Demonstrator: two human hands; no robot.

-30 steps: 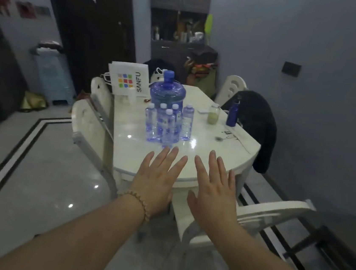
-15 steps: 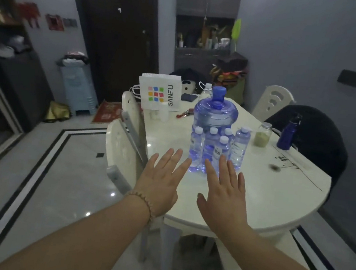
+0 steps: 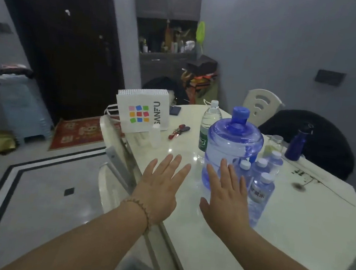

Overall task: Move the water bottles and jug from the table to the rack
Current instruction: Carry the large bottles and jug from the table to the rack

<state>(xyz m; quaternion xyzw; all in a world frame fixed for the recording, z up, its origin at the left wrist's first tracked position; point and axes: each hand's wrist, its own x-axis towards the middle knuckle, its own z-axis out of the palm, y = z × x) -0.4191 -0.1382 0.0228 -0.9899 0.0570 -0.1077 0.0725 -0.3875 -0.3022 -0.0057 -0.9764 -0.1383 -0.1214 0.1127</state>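
Note:
A big blue water jug [image 3: 233, 145] with a blue cap stands on the white table [image 3: 294, 232]. Several small clear water bottles [image 3: 260, 191] with white caps cluster at its right front. A taller clear bottle [image 3: 209, 125] with a green label stands behind the jug. My left hand [image 3: 162, 186] is flat with straight, spread fingers above the table's left edge, left of the jug. In front of the jug and the small bottles my right hand [image 3: 227, 198] is held flat too, and I cannot tell whether it touches them. Both hands hold nothing.
A white SANFU paper bag [image 3: 142, 110], a small white bottle [image 3: 155, 135], red keys [image 3: 178, 130], a glass jar [image 3: 275, 142] and a dark blue flask [image 3: 298, 144] share the table. White chairs [image 3: 117, 156] stand at its left, another [image 3: 261, 103] behind. A dark jacket [image 3: 318, 142] drapes one chair.
I have come closer to the table, so the jug and bottles are now right in front of my hands. Both hands stay flat and empty, now reaching over the tabletop.

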